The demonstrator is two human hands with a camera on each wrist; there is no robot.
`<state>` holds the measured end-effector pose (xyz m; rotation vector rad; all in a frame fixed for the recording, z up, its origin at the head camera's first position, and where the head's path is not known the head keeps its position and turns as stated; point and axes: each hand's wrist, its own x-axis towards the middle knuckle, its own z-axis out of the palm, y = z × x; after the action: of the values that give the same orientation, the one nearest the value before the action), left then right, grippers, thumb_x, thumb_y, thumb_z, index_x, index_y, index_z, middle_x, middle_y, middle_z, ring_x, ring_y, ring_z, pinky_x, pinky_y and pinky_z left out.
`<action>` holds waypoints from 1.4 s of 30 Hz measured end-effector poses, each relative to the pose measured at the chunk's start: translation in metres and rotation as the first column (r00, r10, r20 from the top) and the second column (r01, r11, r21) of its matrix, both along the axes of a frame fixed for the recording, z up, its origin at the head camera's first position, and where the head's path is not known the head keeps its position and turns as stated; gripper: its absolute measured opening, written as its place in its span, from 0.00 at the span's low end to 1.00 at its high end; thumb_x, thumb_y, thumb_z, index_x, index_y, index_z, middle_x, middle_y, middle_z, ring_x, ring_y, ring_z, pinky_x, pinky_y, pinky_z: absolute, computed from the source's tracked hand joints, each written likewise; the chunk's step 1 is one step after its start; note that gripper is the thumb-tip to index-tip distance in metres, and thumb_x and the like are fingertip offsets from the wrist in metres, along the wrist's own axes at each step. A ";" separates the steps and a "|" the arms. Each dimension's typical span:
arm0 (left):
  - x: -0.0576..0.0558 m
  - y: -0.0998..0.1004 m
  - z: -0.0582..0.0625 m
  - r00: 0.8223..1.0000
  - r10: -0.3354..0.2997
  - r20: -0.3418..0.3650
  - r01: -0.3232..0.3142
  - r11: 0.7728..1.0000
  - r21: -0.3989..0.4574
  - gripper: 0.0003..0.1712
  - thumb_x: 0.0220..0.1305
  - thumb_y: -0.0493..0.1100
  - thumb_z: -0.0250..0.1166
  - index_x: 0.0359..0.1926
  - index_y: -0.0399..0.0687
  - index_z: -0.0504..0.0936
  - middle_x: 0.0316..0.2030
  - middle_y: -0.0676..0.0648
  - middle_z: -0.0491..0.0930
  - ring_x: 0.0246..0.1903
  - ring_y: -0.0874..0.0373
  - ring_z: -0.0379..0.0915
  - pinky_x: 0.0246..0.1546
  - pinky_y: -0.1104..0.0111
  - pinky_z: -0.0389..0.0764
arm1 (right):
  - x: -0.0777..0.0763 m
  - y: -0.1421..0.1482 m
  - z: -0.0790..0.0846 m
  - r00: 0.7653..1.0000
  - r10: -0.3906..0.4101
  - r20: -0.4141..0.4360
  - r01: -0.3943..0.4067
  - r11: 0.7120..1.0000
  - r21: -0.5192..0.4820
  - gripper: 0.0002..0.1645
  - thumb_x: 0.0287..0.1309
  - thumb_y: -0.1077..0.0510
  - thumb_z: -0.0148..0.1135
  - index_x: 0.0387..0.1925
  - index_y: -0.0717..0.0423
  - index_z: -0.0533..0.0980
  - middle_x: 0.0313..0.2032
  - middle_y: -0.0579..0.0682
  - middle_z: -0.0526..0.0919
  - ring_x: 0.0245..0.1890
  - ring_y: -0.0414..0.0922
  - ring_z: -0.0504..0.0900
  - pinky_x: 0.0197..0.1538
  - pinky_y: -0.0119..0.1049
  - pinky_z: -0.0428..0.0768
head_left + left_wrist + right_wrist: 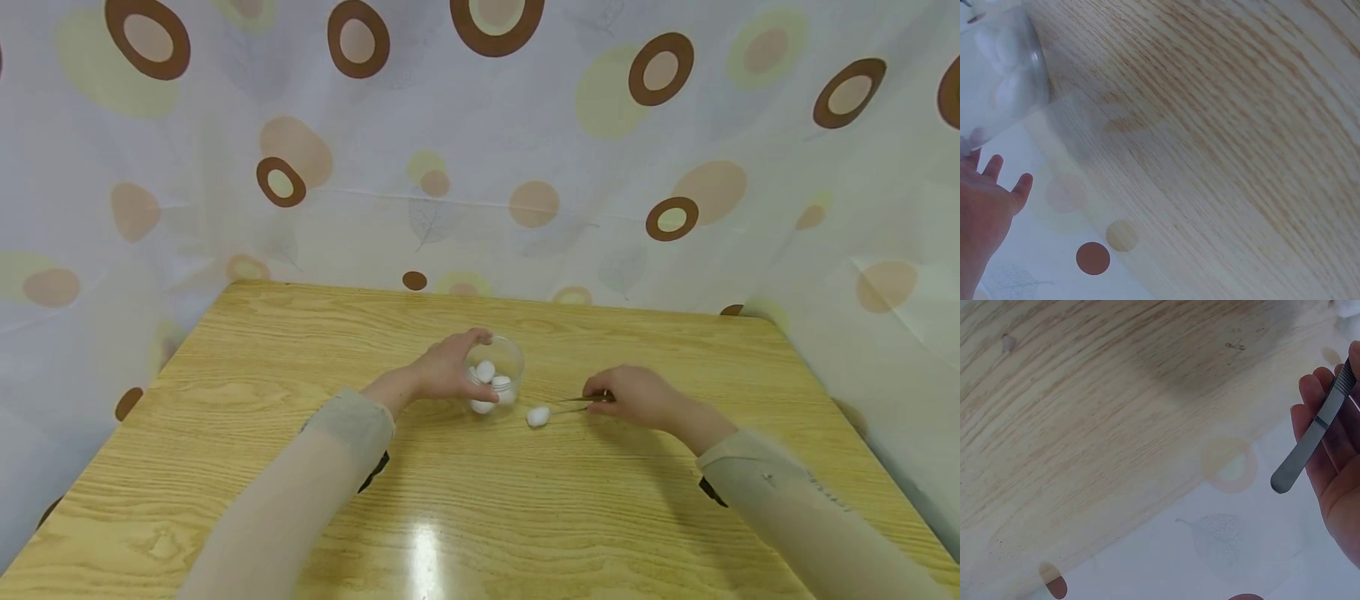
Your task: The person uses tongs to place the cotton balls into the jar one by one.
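Note:
My left hand (444, 368) holds a clear round container (512, 354) from its left side, the thumb across the front and the fingers at the far rim. Several white cotton balls (485, 372) lie inside it; they show blurred through the wall in the left wrist view. Just right of the container, one more cotton ball (537, 417) is low over the table. My right hand (636, 395) pinches metal tweezers (1313, 437) between thumb and fingers. Their tips point left and stand apart, the nearer one reaching the single cotton ball.
Both hands work over a wood-grain table (450, 508), near its middle. A pale patterned sheet (480, 150) rises behind the table's far edge and along both sides. Light glares off the tabletop at the front.

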<state>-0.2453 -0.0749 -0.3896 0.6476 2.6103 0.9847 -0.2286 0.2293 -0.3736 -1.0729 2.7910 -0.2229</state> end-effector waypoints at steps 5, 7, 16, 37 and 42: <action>-0.001 0.000 -0.001 1.000 0.004 0.000 -0.004 1.000 -0.003 0.53 0.46 0.59 0.73 0.70 0.54 0.55 0.67 0.53 0.62 0.68 0.52 0.55 0.64 0.53 0.61 | 0.000 -0.002 -0.009 0.999 0.027 -0.043 -0.025 0.999 0.036 0.06 0.54 0.54 0.65 0.33 0.50 0.81 0.27 0.40 0.81 0.24 0.31 0.72 0.28 0.29 0.71; -0.001 -0.001 -0.001 1.000 0.003 -0.001 -0.003 1.000 -0.001 0.54 0.46 0.59 0.73 0.70 0.54 0.56 0.67 0.53 0.62 0.68 0.51 0.55 0.64 0.53 0.61 | 0.000 -0.004 -0.011 0.997 0.042 -0.060 -0.039 0.998 0.047 0.04 0.54 0.54 0.65 0.32 0.49 0.80 0.26 0.39 0.81 0.23 0.31 0.71 0.27 0.29 0.71; -0.002 0.000 -0.002 1.000 -0.002 -0.010 0.002 1.000 -0.002 0.54 0.45 0.59 0.73 0.70 0.53 0.56 0.67 0.53 0.62 0.67 0.51 0.56 0.64 0.53 0.61 | -0.001 -0.006 -0.016 0.997 0.050 -0.058 -0.049 0.998 0.030 0.04 0.53 0.55 0.66 0.26 0.47 0.78 0.23 0.38 0.79 0.21 0.31 0.67 0.26 0.28 0.68; 0.000 0.000 -0.001 1.000 0.000 -0.012 0.000 1.000 -0.004 0.53 0.45 0.58 0.73 0.70 0.53 0.56 0.67 0.52 0.63 0.67 0.51 0.56 0.64 0.53 0.61 | 0.000 0.000 -0.008 0.998 0.036 -0.046 -0.038 0.999 -0.035 0.03 0.56 0.56 0.63 0.28 0.50 0.79 0.25 0.40 0.81 0.21 0.31 0.71 0.26 0.29 0.71; -0.001 0.000 -0.001 1.000 0.001 -0.010 -0.001 1.000 -0.001 0.53 0.46 0.58 0.73 0.70 0.53 0.56 0.67 0.53 0.62 0.68 0.51 0.55 0.65 0.53 0.60 | 0.000 0.001 -0.003 0.999 0.022 -0.048 -0.024 0.999 -0.045 0.03 0.56 0.56 0.62 0.30 0.50 0.80 0.26 0.41 0.82 0.22 0.32 0.75 0.27 0.29 0.73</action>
<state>-0.2464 -0.0746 -0.3911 0.6531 2.6193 0.9826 -0.2286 0.2305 -0.3767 -1.1345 2.8266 -0.2634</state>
